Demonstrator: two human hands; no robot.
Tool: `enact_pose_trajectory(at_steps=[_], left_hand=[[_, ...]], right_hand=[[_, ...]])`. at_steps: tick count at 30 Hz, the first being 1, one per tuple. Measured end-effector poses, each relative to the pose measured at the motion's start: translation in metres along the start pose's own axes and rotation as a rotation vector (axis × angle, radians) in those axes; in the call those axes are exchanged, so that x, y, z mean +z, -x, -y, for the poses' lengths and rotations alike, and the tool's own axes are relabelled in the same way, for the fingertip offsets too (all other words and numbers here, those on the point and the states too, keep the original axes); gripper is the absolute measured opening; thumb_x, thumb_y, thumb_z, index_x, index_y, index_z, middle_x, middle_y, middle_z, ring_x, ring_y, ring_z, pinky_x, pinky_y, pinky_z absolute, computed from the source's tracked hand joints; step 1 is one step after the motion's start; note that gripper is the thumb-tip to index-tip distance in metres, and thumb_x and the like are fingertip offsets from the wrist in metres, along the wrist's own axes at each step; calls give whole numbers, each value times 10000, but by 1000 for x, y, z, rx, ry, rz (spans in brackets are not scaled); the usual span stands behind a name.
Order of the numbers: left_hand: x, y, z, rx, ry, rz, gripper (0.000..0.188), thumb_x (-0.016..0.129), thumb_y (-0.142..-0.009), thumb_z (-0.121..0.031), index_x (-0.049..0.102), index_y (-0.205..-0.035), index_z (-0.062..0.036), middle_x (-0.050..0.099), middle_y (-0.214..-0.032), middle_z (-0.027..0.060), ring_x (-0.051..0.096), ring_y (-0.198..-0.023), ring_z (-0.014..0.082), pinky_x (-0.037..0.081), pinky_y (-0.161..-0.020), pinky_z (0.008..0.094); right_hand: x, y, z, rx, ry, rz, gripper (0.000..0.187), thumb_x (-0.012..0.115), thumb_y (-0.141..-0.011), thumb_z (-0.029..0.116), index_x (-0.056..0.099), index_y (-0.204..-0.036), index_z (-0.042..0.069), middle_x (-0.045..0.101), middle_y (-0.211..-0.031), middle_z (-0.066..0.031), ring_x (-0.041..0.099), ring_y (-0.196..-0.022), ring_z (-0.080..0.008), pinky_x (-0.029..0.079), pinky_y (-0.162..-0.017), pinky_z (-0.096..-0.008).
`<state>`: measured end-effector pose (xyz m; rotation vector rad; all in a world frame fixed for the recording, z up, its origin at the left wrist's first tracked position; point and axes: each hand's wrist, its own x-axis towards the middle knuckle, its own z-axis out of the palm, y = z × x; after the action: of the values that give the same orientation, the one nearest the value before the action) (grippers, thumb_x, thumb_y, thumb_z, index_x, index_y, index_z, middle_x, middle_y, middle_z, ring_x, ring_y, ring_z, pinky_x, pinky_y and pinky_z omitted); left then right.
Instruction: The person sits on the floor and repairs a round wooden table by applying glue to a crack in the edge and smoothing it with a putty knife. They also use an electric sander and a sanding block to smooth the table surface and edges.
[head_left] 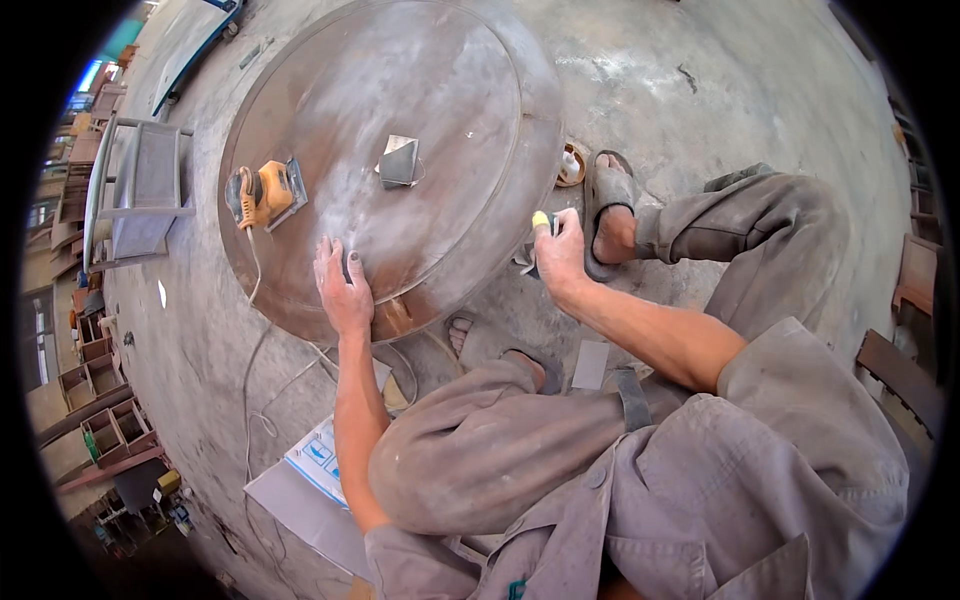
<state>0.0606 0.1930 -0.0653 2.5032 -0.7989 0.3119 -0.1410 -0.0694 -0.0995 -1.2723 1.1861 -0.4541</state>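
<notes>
My left hand (345,290) lies flat on the near edge of a large round wooden tabletop (440,90), fingers stretched out. Pale dust streaks the brown surface. Beyond that hand, an orange power sander (268,195) rests on the left part of the top. A folded piece of grey sandpaper (398,163) lies near the middle. Just off the tabletop's right edge, my right hand (562,258) is closed, with a yellow wrap (541,219) at one fingertip. Something dark shows between its fingers, too small to name. A crumpled grey scrap (524,258) appears beside it.
A round container (571,165) holding a white bottle stands by my sandalled foot (612,210). The sander's cord (252,380) trails across the floor past a cardboard sheet (310,505). A grey chair frame (140,195) stands left; wooden parts are piled beyond.
</notes>
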Motion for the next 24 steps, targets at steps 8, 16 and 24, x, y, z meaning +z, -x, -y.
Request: enact_pose_trajectory(at_steps=[8,16,24], left_hand=[[-8,6,10,-9,-33,-7,394,603,-1054,-224,624,-1381,-6,544,-1535,219,474,-1449,403,344,-1225,509],[-5,0,2,6,-21,-19,382,600,-1059,-223,640,-1365,3,565,-1506,230,499,-1418,406,385,-1187,481],[0,1,1,6,-21,-39,378,598,-1062,-238,649,-1360,-10,572,-1498,229,505,-1411,410,398,-1173,482]], right_hand=[[-16,-86,89,-58,14,29,124,645,-928,94,559,-983,24,599,-825,-69,556,-758,-161,465,-669,-354],[6,45,20,35,52,58,200,626,-1020,171,482,-1012,32,573,-889,-114,567,-841,-219,484,-803,-400],[14,68,7,-69,87,116,210,604,-1038,178,482,-1075,11,587,-881,-151,573,-785,-276,491,-751,-438]])
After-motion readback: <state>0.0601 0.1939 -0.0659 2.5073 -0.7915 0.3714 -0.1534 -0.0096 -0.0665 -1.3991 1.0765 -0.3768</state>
